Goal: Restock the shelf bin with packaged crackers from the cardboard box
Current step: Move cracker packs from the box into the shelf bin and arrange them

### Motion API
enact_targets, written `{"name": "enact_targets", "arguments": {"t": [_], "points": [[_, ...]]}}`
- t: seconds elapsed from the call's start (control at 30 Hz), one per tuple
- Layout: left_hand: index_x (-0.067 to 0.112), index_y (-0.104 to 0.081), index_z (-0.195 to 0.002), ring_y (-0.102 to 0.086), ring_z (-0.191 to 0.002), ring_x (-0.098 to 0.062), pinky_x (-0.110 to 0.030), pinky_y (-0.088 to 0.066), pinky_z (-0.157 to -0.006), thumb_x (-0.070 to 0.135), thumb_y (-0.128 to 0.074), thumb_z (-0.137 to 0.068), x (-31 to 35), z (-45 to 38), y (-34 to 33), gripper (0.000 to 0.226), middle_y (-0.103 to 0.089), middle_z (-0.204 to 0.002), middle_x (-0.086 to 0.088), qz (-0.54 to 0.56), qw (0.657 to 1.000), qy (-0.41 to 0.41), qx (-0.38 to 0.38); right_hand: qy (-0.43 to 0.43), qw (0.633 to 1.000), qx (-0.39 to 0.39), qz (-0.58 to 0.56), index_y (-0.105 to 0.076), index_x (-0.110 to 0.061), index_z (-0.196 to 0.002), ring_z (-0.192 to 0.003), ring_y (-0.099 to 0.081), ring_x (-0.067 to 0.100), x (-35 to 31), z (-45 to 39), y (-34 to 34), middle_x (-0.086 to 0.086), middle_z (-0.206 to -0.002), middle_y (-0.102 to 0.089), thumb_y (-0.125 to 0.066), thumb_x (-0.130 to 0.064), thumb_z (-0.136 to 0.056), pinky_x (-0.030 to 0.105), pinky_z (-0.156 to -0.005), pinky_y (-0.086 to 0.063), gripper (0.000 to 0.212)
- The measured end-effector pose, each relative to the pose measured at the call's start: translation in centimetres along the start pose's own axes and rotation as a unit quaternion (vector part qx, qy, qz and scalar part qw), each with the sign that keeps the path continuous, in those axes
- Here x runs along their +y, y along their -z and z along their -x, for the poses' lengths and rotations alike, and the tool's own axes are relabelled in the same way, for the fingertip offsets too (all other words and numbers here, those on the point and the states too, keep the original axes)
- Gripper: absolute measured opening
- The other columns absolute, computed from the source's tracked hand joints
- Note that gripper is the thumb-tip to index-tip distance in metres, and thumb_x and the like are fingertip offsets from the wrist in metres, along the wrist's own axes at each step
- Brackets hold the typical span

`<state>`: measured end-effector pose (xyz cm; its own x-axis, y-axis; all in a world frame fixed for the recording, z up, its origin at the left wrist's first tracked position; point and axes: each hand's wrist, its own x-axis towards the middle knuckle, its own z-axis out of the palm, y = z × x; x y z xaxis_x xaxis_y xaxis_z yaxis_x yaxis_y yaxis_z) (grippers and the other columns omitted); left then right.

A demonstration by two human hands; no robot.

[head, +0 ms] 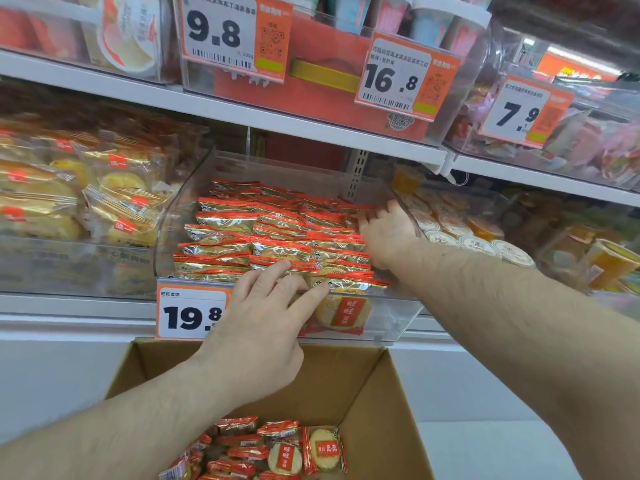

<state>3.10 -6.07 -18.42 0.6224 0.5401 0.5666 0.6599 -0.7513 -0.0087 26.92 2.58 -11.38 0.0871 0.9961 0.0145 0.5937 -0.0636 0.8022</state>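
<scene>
A clear plastic shelf bin point(180, 216) in the middle of the shelf holds several rows of red-and-gold cracker packets point(263, 233). My left hand point(263, 320) is at the bin's front edge, its straight fingers touching the front packets. My right hand point(384, 230) reaches deep along the bin's right side, palm down, fingers spread against the packets there. Below, an open cardboard box point(374, 386) holds several more cracker packets point(273, 448) at its bottom.
A 19.8 price tag point(190, 313) hangs on the bin's front. Bins of yellow wrapped cakes point(86, 195) stand to the left and round sealed cups point(467, 233) to the right. The shelf above point(277, 116) overhangs the bin closely.
</scene>
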Motion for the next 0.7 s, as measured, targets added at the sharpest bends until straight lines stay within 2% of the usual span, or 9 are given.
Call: {"name": "enact_targets", "arguments": {"t": [0.13, 0.27, 0.33, 0.4, 0.47, 0.53, 0.6, 0.63, 0.7], "points": [[0.023, -0.052, -0.136, -0.046, -0.128, -0.032, -0.053, -0.037, -0.104, 0.023, -0.058, -0.065, 0.0, 0.1, 0.0, 0.07, -0.06, -0.116, 0.001, 0.009, 1.0, 0.01, -0.006, -0.033, 0.999, 0.0, 0.02, -0.04, -0.01, -0.145, -0.13, -0.04, 0.028, -0.1, 0.8, 0.9, 0.009, -0.14, -0.048, -0.048, -0.035, -0.092, 0.043, -0.109, -0.026, 0.059], [0.023, -0.052, -0.136, -0.046, -0.129, -0.031, -0.053, -0.035, -0.105, 0.023, -0.059, -0.067, -0.2, 0.0, 0.0, 0.07, -0.06, -0.115, 0.002, 0.013, 1.0, 0.004, -0.007, -0.068, 0.974, 0.002, -0.218, -0.036, -0.003, -0.143, -0.125, -0.044, 0.034, 1.2, 1.1, 2.5, 0.016, -0.136, -0.047, -0.06, -0.016, -0.087, 0.041, -0.102, -0.04, 0.062], [0.023, -0.051, -0.137, -0.045, -0.129, -0.032, -0.054, -0.036, -0.104, 0.023, -0.06, -0.067, -0.2, 0.0, 0.0, 0.07, -0.06, -0.116, 0.002, 0.018, 1.0, 0.003, -0.012, -0.13, 0.887, 0.036, -0.442, -0.048, -0.004, -0.126, -0.105, -0.054, 0.031, 2.9, 1.9, 3.7, 0.015, -0.118, -0.056, -0.058, -0.008, -0.086, 0.037, -0.084, -0.05, 0.041], [0.024, -0.051, -0.137, -0.045, -0.129, -0.031, -0.054, -0.037, -0.104, 0.023, -0.06, -0.067, -0.2, 0.0, 0.1, 0.07, -0.059, -0.116, 0.002, 0.023, 1.0, 0.005, -0.013, -0.224, 0.751, 0.057, -0.619, -0.056, -0.01, -0.109, -0.089, -0.058, 0.026, 3.8, 3.4, 4.4, 0.009, -0.103, -0.06, -0.05, -0.007, -0.088, 0.035, -0.071, -0.051, 0.022], [0.024, -0.051, -0.136, -0.046, -0.128, -0.031, -0.054, -0.038, -0.103, 0.025, -0.06, -0.067, -0.2, -0.1, 0.1, 0.07, -0.06, -0.115, 0.003, 0.016, 1.0, 0.007, -0.015, -0.281, 0.631, 0.083, -0.718, -0.059, -0.015, -0.097, -0.082, -0.06, 0.022, 3.5, 4.5, 4.5, 0.006, -0.096, -0.064, -0.049, -0.014, -0.089, 0.035, -0.07, -0.053, 0.013], [0.025, -0.05, -0.136, -0.045, -0.128, -0.03, -0.051, -0.036, -0.105, 0.025, -0.062, -0.066, -0.1, -0.2, 0.1, 0.071, -0.06, -0.115, 0.003, 0.016, 1.0, 0.005, -0.018, -0.281, 0.536, 0.059, -0.794, -0.062, -0.015, -0.091, -0.081, -0.065, 0.024, 2.4, 5.2, 4.3, 0.008, -0.093, -0.069, -0.055, -0.026, -0.086, 0.043, -0.075, -0.057, 0.014], [0.026, -0.05, -0.136, -0.044, -0.128, -0.029, -0.046, -0.027, -0.107, 0.025, -0.063, -0.067, -0.2, -0.2, 0.0, 0.07, -0.06, -0.115, 0.004, 0.018, 1.0, 0.008, -0.012, -0.267, 0.436, -0.021, -0.859, -0.063, -0.01, -0.1, -0.073, -0.066, 0.019, 1.3, 5.9, 4.3, 0.005, -0.093, -0.069, -0.056, -0.034, -0.089, 0.038, -0.068, -0.057, 0.027], [0.026, -0.05, -0.135, -0.043, -0.128, -0.028, -0.044, -0.023, -0.106, 0.026, -0.062, -0.067, -0.2, -0.3, 0.1, 0.069, -0.06, -0.114, 0.005, 0.028, 0.999, 0.012, -0.018, -0.255, 0.406, -0.072, -0.875, -0.06, -0.004, -0.108, -0.072, -0.06, 0.013, 0.9, 6.2, 4.3, 0.003, -0.094, -0.065, -0.051, -0.035, -0.096, 0.031, -0.06, -0.05, 0.034], [0.028, -0.052, -0.133, -0.043, -0.128, -0.025, -0.042, -0.02, -0.105, 0.027, -0.06, -0.068, 0.0, -0.4, 0.5, 0.066, -0.061, -0.112, 0.008, 0.04, 0.999, 0.025, -0.026, -0.24, 0.387, -0.15, -0.878, -0.053, -0.007, -0.123, -0.085, -0.056, 0.014, 0.1, 6.5, 4.0, 0.004, -0.113, -0.061, -0.037, -0.039, -0.104, 0.029, -0.06, -0.042, 0.04]]}}
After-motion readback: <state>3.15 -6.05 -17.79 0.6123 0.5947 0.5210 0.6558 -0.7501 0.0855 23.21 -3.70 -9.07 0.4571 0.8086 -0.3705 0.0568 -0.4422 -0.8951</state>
